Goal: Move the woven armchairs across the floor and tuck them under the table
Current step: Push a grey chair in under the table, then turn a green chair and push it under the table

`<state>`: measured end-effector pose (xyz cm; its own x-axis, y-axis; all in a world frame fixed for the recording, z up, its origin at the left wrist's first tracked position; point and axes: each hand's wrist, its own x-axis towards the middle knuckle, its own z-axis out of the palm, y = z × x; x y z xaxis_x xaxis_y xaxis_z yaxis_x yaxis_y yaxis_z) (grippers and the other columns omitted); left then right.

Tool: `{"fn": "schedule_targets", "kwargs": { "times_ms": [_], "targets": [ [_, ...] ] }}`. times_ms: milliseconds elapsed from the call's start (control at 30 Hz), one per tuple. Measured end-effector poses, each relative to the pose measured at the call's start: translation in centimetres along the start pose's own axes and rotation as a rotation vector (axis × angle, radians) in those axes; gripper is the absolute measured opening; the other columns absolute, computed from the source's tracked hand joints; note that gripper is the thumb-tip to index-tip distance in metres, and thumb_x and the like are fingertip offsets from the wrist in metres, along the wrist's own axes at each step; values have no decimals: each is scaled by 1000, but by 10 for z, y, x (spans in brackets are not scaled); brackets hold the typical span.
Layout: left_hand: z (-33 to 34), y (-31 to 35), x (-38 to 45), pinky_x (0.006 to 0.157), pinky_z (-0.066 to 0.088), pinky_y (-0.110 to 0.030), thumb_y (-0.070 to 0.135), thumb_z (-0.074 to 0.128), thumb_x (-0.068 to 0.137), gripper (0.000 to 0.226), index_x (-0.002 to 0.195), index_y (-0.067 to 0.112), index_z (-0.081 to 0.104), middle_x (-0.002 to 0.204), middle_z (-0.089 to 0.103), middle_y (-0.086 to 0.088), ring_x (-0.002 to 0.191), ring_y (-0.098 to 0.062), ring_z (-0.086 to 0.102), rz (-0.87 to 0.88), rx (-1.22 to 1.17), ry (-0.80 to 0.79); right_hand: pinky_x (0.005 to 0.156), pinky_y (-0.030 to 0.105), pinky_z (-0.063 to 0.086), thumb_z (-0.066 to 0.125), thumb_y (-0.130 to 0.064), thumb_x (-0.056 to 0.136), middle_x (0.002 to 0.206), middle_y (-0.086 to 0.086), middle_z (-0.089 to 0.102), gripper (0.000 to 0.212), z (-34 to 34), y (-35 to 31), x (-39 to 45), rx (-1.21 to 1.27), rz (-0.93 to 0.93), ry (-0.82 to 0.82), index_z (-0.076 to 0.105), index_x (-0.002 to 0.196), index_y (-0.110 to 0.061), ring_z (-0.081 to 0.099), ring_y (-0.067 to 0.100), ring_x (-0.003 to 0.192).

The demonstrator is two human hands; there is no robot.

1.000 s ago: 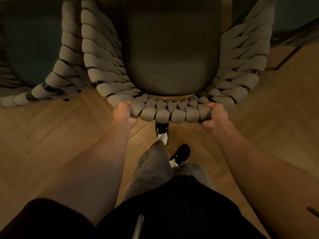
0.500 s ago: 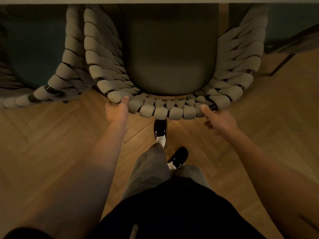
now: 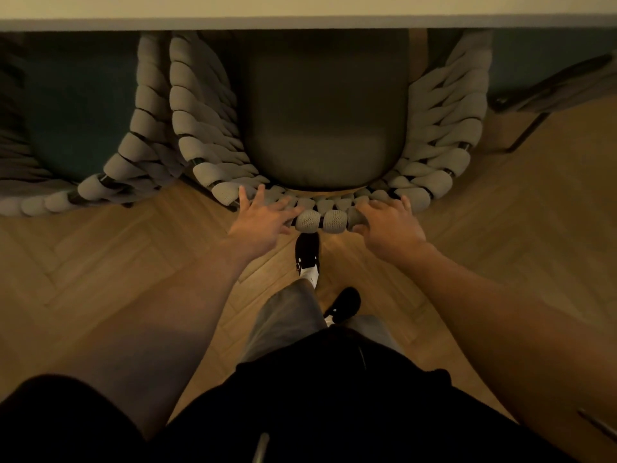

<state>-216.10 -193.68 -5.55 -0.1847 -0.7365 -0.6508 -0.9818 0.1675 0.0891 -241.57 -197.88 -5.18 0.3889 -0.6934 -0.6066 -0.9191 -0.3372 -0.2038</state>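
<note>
We stood on the herringbone wood floor (image 3: 100, 279) behind the woven armchair (image 3: 207, 135), which was pushed in under the pale table (image 3: 300, 10): the far part of its dark seat cushion (image 3: 327, 121) and the fronts of its woven arms ran beneath the table's near edge. Our left hand (image 3: 263, 218) lay on the top rail of the chair's backrest, left of centre, with the fingers spread and fairly straight across the thick woven loops, so it pressed rather than clutched. Our right hand (image 3: 387, 222) rested on the same rail just right of centre, palm down, its fingers bent loosely over the loops; we could not make out a firm grasp from this angle, and it looked more like a resting touch. A few loops of the rail showed bare between the two hands.

To the left, a second woven armchair (image 3: 133, 155) with a dark teal seat sat just beside the first, also partly under the table. At far right we saw a thin dark chair leg (image 3: 527, 132) and part of another seat.

Below our hands were one black shoe (image 3: 307, 248) over a white sock, and a second black shoe (image 3: 345, 304) nearer to us, with grey trousers (image 3: 287, 322) and a black top (image 3: 300, 412).

We could read no brand, label or writing anywhere.
</note>
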Motion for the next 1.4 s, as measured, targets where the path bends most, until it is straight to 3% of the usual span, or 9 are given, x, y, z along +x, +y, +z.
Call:
{"fn": "schedule_targets", "kwargs": {
  "times_ms": [200,300,367,433,533,633,867,1133,1400],
  "targets": [
    [-1,5,-2,118,-2,-72,34,52,104,59,157,41,26,163,31,7,153,-40,13,-33,-40,14,123,58,9,40,-48,104,144,7,54,46,2,0,-2,-19,5,-25,46,142,-24,39,37,140],
    [-5,4,0,121,10,-65,39,54,102,57,155,41,32,158,41,7,149,-34,26,-38,-64,-1,124,54,7,44,-45,103,144,4,54,46,-4,1,-4,56,12,-35,47,144,-25,40,34,140],
    [-13,3,1,118,25,-57,41,57,100,56,152,41,38,153,49,4,142,-30,38,-38,-101,-34,120,48,20,51,-37,100,134,2,60,40,-10,2,-6,139,14,1,54,137,-23,49,30,130],
    [-25,3,3,109,39,-50,41,61,98,52,148,39,46,143,57,1,131,-28,50,-53,-160,-68,93,35,43,51,-25,98,117,3,64,28,-20,3,-11,225,31,36,60,124,-20,56,24,106],
    [-44,6,5,95,51,-46,37,58,100,43,142,33,54,135,60,-6,120,-29,56,-83,-189,-113,65,34,46,49,-18,97,103,2,61,11,-32,9,-22,294,70,-28,57,104,-20,57,23,91],
    [-58,13,6,87,53,-42,28,53,101,32,132,26,63,127,62,-7,112,-30,59,-58,-191,-115,85,46,56,54,-19,94,116,6,64,27,-40,19,-35,386,131,-114,61,119,-23,61,29,106],
    [-80,62,29,79,48,-38,28,51,100,26,121,25,65,121,65,-6,105,-28,60,169,-89,-193,102,41,49,56,-25,97,129,3,64,35,-27,53,-78,570,284,-163,61,131,-25,56,24,121],
    [-116,178,74,92,53,-45,32,50,102,28,125,26,64,123,66,-4,110,-28,60,388,57,-296,99,36,51,60,-29,97,124,2,68,31,-3,130,-141,790,474,-110,66,126,-22,62,21,114],
    [-131,299,131,93,50,-37,31,54,100,32,129,22,63,129,65,-7,116,-28,58,398,172,-348,98,30,49,62,-27,96,127,4,67,30,19,246,-192,879,562,-110,67,125,-20,61,22,117]
  ]
}}
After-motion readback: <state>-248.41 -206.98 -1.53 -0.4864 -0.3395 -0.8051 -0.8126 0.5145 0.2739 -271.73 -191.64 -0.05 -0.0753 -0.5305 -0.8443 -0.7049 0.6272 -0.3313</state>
